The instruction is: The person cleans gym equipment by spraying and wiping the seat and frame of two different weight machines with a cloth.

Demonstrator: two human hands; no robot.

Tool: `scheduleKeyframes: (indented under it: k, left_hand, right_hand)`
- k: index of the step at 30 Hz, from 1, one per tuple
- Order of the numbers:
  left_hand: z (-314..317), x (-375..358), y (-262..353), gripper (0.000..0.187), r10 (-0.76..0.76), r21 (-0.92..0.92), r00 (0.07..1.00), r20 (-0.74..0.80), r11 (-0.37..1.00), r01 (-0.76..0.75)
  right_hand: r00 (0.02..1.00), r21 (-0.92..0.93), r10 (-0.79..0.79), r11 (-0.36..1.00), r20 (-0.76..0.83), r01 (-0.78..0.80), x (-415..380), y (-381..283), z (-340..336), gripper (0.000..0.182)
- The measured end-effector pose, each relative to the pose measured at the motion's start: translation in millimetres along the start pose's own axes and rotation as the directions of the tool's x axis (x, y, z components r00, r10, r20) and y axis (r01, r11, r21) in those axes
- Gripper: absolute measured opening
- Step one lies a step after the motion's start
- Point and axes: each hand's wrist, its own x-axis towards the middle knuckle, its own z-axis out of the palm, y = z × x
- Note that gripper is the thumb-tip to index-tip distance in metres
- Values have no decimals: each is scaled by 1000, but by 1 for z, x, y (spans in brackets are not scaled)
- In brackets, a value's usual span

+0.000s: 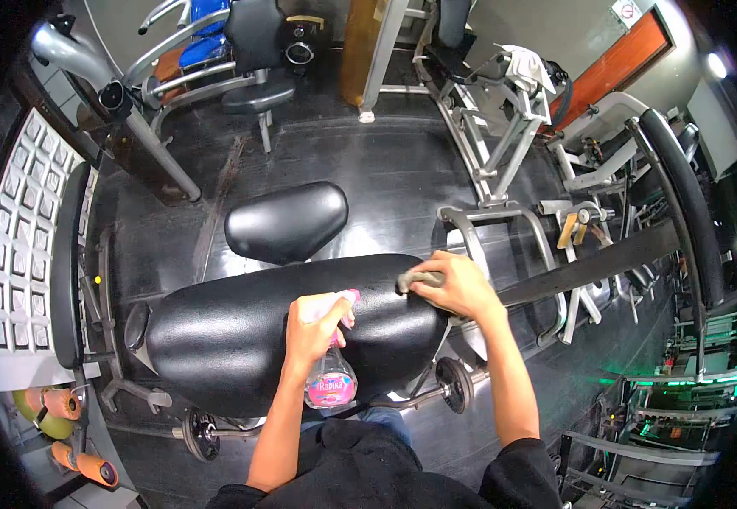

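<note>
My left hand [309, 332] is wrapped around the neck of a spray bottle [332, 383] with a pink trigger and a pink label reading "Rapika". The bottle hangs over the near side of a long black padded bench [224, 327]. In my right hand [462, 288] a bunched greyish cloth [419, 280] is pinched, at the bench pad's right end. Whether the cloth touches the pad is hard to tell. Beyond the bench sits a smaller black pad [288, 220].
A barbell with weight plates [455, 384] lies low along the bench's near side. Gym machines surround the bench, including a seat [258, 96] at the back left and a frame with a white towel [528, 68] at the back right. Orange foam rollers [95, 468] are at lower left.
</note>
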Motion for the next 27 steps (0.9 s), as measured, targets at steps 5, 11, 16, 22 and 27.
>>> scheduleKeyframes:
  k: [5, 11, 16, 22, 27]
  left_hand:
    - [5, 0, 10, 31, -22, 34, 998, -59, 999, 24]
    - [6, 0, 8, 30, -76, 25, 992, -98, 997, 79]
    - [6, -2, 12, 29, -106, 44, 987, -117, 993, 112]
    - [6, -4, 12, 29, -133, -18, 985, -114, 991, 131]
    - [5, -3, 16, 29, -132, 22, 985, -115, 991, 135]
  right_hand:
    - [1000, 22, 24, 999, 11, -24, 17, -6, 6, 24]
    - [999, -22, -51, 998, 0, 51, 69, -10, 43, 30]
    - [985, -110, 68, 993, 158, -51, 66, 9, 18, 39]
    - [993, 1, 112, 994, 33, -112, 25, 26, -9, 34]
    - [978, -113, 181, 979, 100, -170, 66, 14, 14, 36]
